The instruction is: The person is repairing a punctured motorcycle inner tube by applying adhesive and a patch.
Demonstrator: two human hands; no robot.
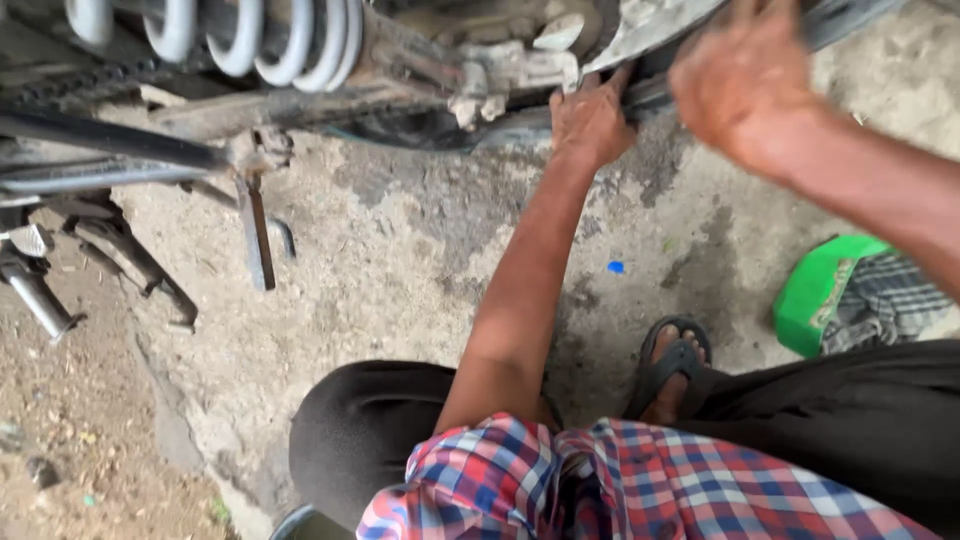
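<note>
Ground: rough concrete floor (pixel 400 260), stained dark near the top, with a strip of bare dirt (pixel 70 420) along the left edge, that's what I'm looking down on.
Machine: motorcycle underside across the top of my view; white coil spring (pixel 250 35) upper left, drive chain (pixel 70 85) just below it, and a side stand (pixel 255 230) hanging down toward the floor.
Left hand: my left hand (pixel 590 120) is up against the dirty metal bracket (pixel 510 75) under the bike, fingers curled onto the dark edge beside it. It looks like a grip on that edge, but I can't see whether anything loose is in the palm.
Right hand: my right hand (pixel 745 85) is blurred, close to the lens, fingers bent and fairly spread. It hangs just right of the left hand, by the dark rim (pixel 850 20) at the top; I cannot tell whether it touches.
Below: black trousers, checked shirt (pixel 620 485), one foot in a dark sandal (pixel 675 365) planted on the concrete.
Right side: green container (pixel 820 290) with a striped cloth (pixel 890 295) lying against it, well apart from both hands.
Small bit: blue speck (pixel 615 267) on the floor between arm and container.
</note>
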